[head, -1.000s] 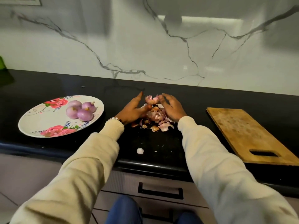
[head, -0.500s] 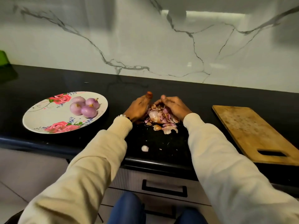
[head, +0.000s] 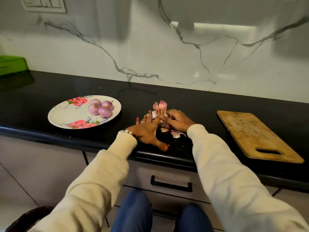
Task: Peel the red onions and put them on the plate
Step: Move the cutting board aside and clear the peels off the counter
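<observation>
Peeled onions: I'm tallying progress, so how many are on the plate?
3, clustered touching on the plate at its far right: back left, back right, front. None looks hidden.

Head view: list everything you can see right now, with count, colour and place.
plate: one, white with pink roses, counter left
onions: three, purple, peeled, on the plate
onion skins: a pile, pink, counter centre, at the hands
cutting board: one, wooden, counter right
green box: one, far left
switch plate: one, white, wall top left
drawer handle: one, black, below counter
left hand: flat, fingers spread
right hand: curled over skins
</observation>
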Motion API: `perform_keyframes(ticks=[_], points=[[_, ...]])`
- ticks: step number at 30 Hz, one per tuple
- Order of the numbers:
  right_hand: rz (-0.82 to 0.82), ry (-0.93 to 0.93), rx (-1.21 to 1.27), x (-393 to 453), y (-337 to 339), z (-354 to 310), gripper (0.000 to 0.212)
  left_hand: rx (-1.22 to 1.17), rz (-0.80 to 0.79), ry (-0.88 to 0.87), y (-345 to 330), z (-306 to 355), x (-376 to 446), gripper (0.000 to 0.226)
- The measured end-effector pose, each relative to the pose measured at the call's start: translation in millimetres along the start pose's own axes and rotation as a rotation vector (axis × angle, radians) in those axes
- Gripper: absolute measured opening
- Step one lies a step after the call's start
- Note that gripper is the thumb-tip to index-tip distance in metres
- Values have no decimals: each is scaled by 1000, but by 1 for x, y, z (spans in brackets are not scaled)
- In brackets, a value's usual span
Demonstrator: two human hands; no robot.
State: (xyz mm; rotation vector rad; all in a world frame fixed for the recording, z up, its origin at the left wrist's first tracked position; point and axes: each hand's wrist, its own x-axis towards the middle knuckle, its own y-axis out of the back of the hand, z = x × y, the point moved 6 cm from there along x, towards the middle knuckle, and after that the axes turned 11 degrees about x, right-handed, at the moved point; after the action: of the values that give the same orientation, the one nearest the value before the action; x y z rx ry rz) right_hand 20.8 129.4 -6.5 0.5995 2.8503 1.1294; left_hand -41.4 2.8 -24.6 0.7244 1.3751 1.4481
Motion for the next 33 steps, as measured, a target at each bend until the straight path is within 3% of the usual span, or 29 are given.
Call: perform_keyframes(ticks=[3,8,12,15,19,23,26,30,33], points=[[70,19,-21,-4,-1,5,50,-79,124,-29,1,-1,0,127],[257,53,21,-7,10,9,48,45,344,60,5,-10,6,85],[308,80,135,-7,17,7,68,-180,474,96,21,-22,17,66],[234,76,173,2,17,7,57,-366,574,100,31,-25,25,59],[78,24,191,30,13,10,56,-523,586,85,35,-22,32,59],[-70,-59,246,42,1,15,82,-529,456,113,31,-22,47,82],[-38,-66,212,40,9,14,87,-578,447,92,32,-19,48,68],[64,-14,280,29,16,7,62,-620,503,82,38,-17,43,58],[95,11,301,22,18,5,57,-645,485,61,36,-18,41,60]])
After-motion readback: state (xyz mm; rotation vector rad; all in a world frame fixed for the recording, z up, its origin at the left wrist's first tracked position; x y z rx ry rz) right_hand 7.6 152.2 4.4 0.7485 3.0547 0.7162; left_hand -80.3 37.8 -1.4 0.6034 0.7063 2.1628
